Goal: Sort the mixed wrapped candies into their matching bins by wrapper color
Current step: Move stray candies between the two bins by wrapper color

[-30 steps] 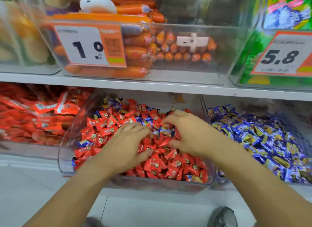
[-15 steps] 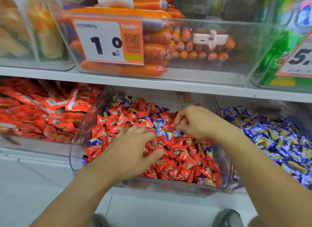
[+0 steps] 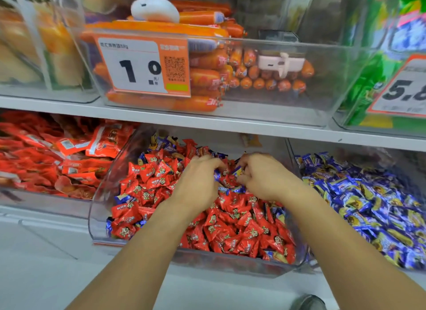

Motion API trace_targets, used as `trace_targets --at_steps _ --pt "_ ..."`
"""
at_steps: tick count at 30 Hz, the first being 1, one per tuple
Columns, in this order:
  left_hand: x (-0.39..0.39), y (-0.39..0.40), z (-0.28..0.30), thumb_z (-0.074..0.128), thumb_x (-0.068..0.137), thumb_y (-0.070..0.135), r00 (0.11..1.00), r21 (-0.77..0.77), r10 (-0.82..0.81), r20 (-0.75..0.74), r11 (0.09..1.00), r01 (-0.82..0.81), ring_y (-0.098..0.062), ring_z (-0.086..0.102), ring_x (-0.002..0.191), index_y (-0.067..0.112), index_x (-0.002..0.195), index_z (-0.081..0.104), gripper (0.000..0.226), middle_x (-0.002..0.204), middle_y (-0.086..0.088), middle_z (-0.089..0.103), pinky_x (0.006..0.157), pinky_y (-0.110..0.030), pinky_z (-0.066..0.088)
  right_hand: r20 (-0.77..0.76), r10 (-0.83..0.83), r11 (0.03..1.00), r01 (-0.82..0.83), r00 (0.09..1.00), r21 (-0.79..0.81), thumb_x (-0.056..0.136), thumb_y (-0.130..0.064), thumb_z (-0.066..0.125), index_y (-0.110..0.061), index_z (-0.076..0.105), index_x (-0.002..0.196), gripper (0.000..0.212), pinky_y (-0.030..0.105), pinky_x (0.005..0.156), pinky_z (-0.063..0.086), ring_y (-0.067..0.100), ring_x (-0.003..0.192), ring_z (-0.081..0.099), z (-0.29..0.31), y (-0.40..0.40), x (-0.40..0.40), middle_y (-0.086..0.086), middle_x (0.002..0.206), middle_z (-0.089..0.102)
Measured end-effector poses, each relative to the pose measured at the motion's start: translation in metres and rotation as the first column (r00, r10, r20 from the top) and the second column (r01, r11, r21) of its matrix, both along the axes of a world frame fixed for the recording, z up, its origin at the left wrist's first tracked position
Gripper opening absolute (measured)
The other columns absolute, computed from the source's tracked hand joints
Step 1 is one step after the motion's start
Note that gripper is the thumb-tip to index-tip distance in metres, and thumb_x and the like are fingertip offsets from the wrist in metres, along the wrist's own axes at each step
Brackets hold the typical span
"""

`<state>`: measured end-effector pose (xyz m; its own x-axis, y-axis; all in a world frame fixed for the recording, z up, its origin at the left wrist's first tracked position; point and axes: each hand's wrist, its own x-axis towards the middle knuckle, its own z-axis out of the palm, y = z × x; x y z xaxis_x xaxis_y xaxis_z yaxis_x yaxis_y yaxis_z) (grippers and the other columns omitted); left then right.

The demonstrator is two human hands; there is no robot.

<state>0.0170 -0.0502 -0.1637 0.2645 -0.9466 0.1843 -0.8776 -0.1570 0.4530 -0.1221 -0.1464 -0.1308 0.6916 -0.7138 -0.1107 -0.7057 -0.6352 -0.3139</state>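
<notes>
A clear middle bin (image 3: 101, 217) on the lower shelf holds mostly red wrapped candies (image 3: 232, 226) with several blue wrapped candies (image 3: 161, 146) mixed in. My left hand (image 3: 198, 182) reaches into the pile with fingers curled, a blue candy (image 3: 217, 175) at its fingertips. My right hand (image 3: 265, 178) is beside it, fingers curled round a blue and yellow candy (image 3: 238, 171). Both hands are near the middle back of the bin. The bin to the right (image 3: 291, 152) is full of blue wrapped candies (image 3: 373, 206).
A left bin (image 3: 34, 201) holds red snack packets. Above, a white shelf (image 3: 207, 122) carries a clear bin of orange sausages (image 3: 207, 76) with a 1.0 price tag (image 3: 143, 67), and a green snack bin with a 5.8 tag (image 3: 403, 90). White floor lies below.
Both hands moved toward the back of the middle bin and came closer together. My left hand's fingers went from spread on the pile to curled at a blue candy. The view shifted slightly.
</notes>
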Motion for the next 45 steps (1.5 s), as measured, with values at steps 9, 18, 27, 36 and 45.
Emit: trace_targets --at_steps 9,18,27,36,45 --pt "-0.008 -0.008 0.005 0.074 0.084 0.033 0.975 0.131 0.054 0.217 0.988 -0.084 -0.024 0.050 0.120 0.035 0.142 0.046 0.065 0.128 0.000 0.059 0.100 -0.035 0.040 0.116 -0.022 1.000 0.021 0.993 0.011 0.099 -0.016 0.050 -0.019 0.047 0.128 0.029 0.029 0.051 0.035 0.012 0.059 0.050 -0.003 0.002 -0.004 -0.002 0.073 0.050" --pt "0.017 0.006 0.013 0.083 0.075 0.030 0.941 -0.019 0.111 -0.320 0.992 -0.124 0.000 0.065 0.079 0.023 0.107 0.074 0.034 0.093 0.012 0.072 0.067 -0.009 0.047 0.275 -0.083 0.969 0.013 0.958 0.245 0.099 -0.020 0.044 -0.012 0.055 0.105 0.014 0.036 0.055 0.044 0.024 0.063 0.058 0.006 0.006 0.001 0.012 0.078 0.066" --pt "0.039 0.031 0.032 0.083 0.074 0.023 0.651 0.012 0.161 -0.742 0.974 -0.227 -0.019 0.069 0.068 0.023 0.102 0.075 0.029 0.086 -0.005 0.075 0.075 -0.034 0.056 0.185 0.048 0.955 -0.099 0.982 0.278 0.090 -0.023 0.065 -0.030 0.060 0.109 0.020 0.029 0.061 0.047 0.010 0.056 0.051 0.010 0.010 0.002 0.000 0.080 0.065" --pt "0.050 0.045 0.042 0.068 0.089 0.032 0.906 0.066 0.272 -0.323 0.962 -0.265 0.001 0.054 0.048 0.021 0.125 0.065 0.038 0.068 -0.003 0.069 0.054 -0.018 0.038 -0.087 0.115 0.966 -0.091 0.989 0.240 0.094 -0.034 0.065 -0.023 0.065 0.123 0.031 0.025 0.081 0.042 0.020 0.102 0.059 0.008 0.026 0.029 0.000 0.121 0.062" --pt "0.047 0.063 0.051 0.064 0.092 0.034 0.944 0.026 0.218 -0.249 0.976 -0.218 0.002 0.046 0.038 0.039 0.112 0.067 0.021 0.053 0.008 0.056 0.045 -0.012 0.030 0.190 -0.121 0.913 0.034 0.974 0.407 0.102 -0.030 0.042 -0.004 0.053 0.105 0.028 0.028 0.063 0.054 0.021 0.069 0.072 0.016 0.025 0.036 0.011 0.077 0.073"
